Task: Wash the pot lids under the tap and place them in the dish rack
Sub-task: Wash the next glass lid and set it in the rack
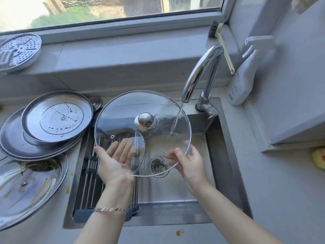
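Note:
A large glass pot lid [140,103] with a steel knob [145,122] is held tilted over the sink [226,155], knob side facing me. Water from the tap [202,73] runs in a thin stream onto the lid's right part. My left hand [114,162] lies palm up under the lid's lower left edge, its straight fingers showing through the glass. My right hand [190,161] grips the lower right rim, fingers behind the glass. The roll-up dish rack [88,182] spans the sink's left side, below my left hand.
Two steel lids [56,117] are stacked on the counter at left, with another glass lid [26,187] in front of them. A perforated steamer plate [19,51] and a brush [221,43] sit on the windowsill. A spray bottle [241,80] stands right of the tap.

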`<state>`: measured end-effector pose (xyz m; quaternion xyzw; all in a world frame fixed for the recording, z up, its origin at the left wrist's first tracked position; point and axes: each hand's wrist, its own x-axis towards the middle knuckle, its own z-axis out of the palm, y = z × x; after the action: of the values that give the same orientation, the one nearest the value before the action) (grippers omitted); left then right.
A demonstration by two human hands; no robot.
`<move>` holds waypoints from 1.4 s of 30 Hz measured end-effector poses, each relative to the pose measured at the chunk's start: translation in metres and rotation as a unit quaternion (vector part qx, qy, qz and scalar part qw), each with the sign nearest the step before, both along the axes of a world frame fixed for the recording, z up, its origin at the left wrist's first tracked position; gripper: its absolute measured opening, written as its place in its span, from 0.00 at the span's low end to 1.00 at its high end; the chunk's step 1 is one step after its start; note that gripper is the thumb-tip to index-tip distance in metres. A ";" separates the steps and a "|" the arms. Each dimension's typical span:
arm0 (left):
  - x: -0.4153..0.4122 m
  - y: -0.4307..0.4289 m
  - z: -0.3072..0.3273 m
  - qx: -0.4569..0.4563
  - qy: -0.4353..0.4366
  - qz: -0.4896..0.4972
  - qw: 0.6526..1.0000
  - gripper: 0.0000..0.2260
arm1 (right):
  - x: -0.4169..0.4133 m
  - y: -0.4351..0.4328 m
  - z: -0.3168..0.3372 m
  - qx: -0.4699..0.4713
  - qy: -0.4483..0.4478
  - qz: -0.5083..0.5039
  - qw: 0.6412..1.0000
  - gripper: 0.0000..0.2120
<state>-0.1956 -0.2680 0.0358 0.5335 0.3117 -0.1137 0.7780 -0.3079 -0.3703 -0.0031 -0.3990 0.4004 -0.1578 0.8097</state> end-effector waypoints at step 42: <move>0.010 -0.004 -0.028 0.061 0.006 -0.214 0.975 0.13 | -0.001 -0.108 0.001 -0.192 0.124 -0.057 0.972 0.09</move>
<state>-0.1856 -0.2717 0.0079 0.6338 0.2012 -0.2611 0.6997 -0.3085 -0.4784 -0.0022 -0.5400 0.4817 -0.2266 0.6519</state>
